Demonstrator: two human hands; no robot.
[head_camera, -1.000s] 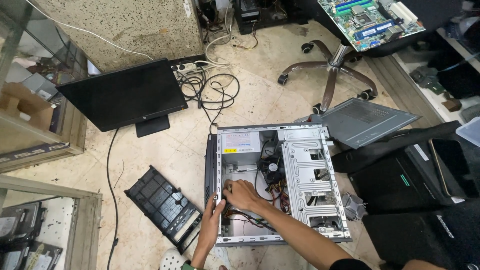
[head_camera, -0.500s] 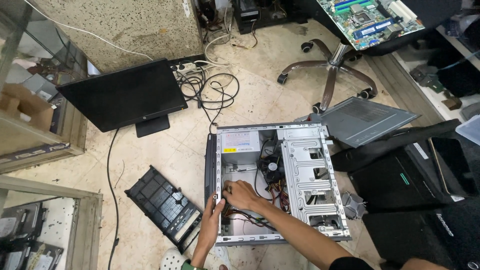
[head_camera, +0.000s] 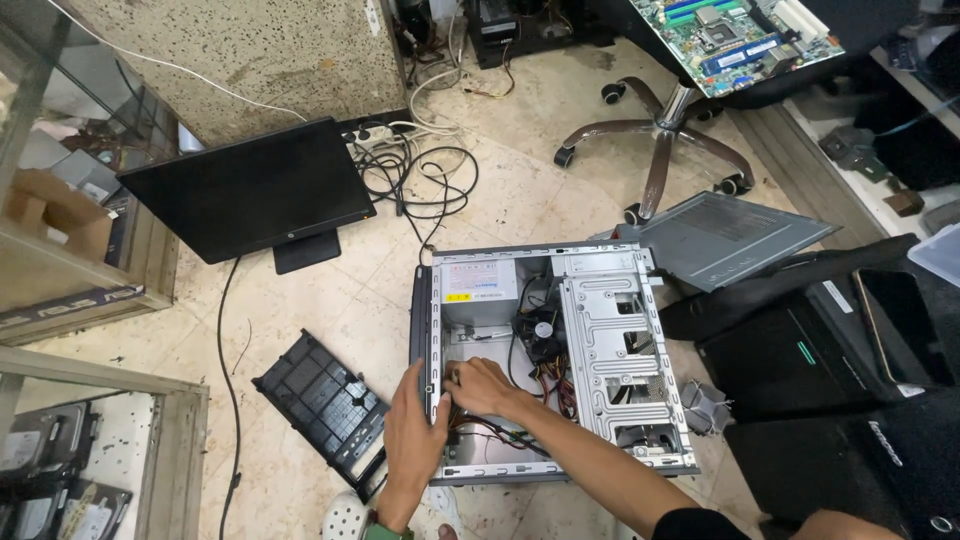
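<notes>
Two hands | left hand (head_camera: 415, 435) on open computer case (head_camera: 600, 350) edge | long axis up-down

Left hand (head_camera: 415, 432) lies flat (palm down), right hand (head_camera: 482, 386) seemingly curled.

Right hand (head_camera: 478, 385) shifted slightly deeper inside the open grey metal computer case (head_camera: 600, 350), left hand (head_camera: 415, 435) edged up its rim

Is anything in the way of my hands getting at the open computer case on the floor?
Nothing visible: the left hand already rests on the open computer case at its left edge, and the right hand is inside it by the loose wires.
</notes>
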